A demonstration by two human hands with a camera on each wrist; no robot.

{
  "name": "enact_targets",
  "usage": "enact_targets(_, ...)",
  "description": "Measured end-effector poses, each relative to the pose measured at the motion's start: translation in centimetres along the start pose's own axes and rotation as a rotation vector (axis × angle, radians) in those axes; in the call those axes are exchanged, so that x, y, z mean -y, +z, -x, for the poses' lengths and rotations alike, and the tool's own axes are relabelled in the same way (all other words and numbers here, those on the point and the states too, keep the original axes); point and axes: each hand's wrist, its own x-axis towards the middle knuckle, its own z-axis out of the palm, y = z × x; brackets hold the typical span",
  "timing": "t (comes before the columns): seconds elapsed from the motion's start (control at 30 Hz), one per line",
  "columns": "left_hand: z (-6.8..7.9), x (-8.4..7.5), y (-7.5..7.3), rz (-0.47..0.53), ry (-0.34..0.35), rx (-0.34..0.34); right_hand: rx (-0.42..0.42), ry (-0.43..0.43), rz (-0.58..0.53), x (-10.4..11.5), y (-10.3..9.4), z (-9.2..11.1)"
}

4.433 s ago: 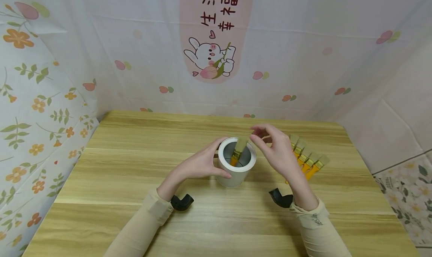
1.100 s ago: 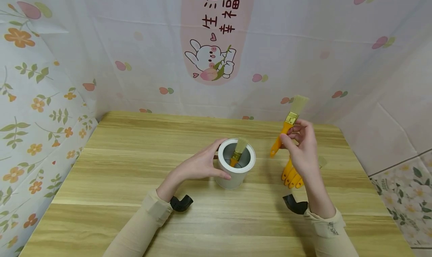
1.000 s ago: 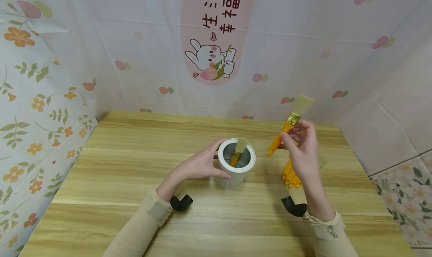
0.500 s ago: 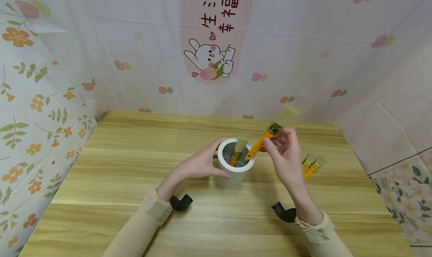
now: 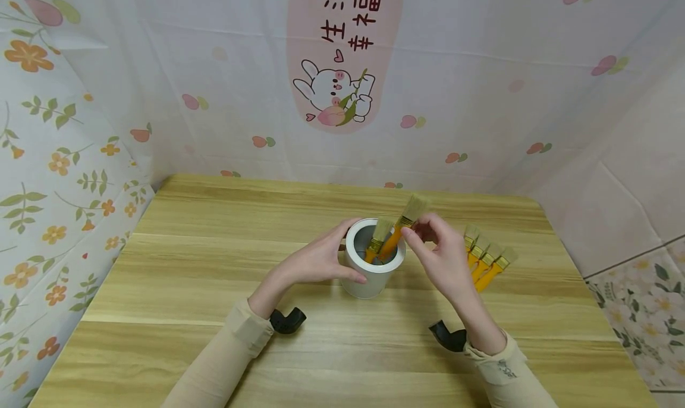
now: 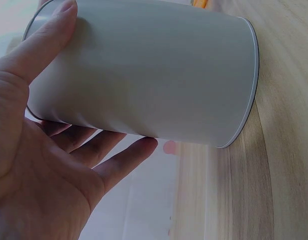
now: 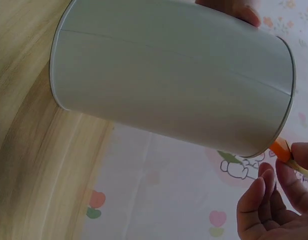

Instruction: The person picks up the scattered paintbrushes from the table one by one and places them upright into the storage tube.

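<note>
My left hand [image 5: 317, 259] holds a pale grey-white can [image 5: 364, 288], thumb across the front and fingers around the far side. The can [image 6: 143, 75] stands on the table in the left wrist view. One paintbrush [image 5: 378, 237] leans inside it, bristles up. With thumb and fingers, my right hand [image 5: 441, 259] pinches a second paintbrush [image 5: 392, 244] near its metal band. That brush's orange handle reaches down inside the can, and its bristles stick up above the rim. In the right wrist view a bit of orange handle [image 7: 280, 149] shows between the fingertips and the can's mouth.
Several more paintbrushes [image 5: 488, 275] lie side by side on the wooden table [image 5: 241, 217], right of my right hand, bristles pointing away. Black curved pieces [image 5: 288, 321] sit at both wrists. A patterned cloth [image 5: 214, 87] hangs behind the table.
My right hand left the first paintbrush in the can, picked up another from the row at right, brought it leftward and lowered its handle into the can. My left hand stayed on the can.
</note>
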Motion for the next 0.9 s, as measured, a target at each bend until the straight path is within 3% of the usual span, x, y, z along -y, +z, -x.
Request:
enact_targets(0.23, 0.0, 0.0, 0.0, -0.022, -0.004, -0.005, 0.005, 0.002, 0.110, -0.4, 0.1, 0.1)
enact_targets(0.57, 0.0, 0.1, 0.0, -0.034, -0.040, -0.005, 0.005, 0.038, 0.081, -0.5, -0.7, 0.0)
enact_targets(0.9, 0.1, 0.1, 0.0, -0.023, -0.036, 0.000, -0.034, 0.139, 0.072, -2.1, -3.3, -0.4)
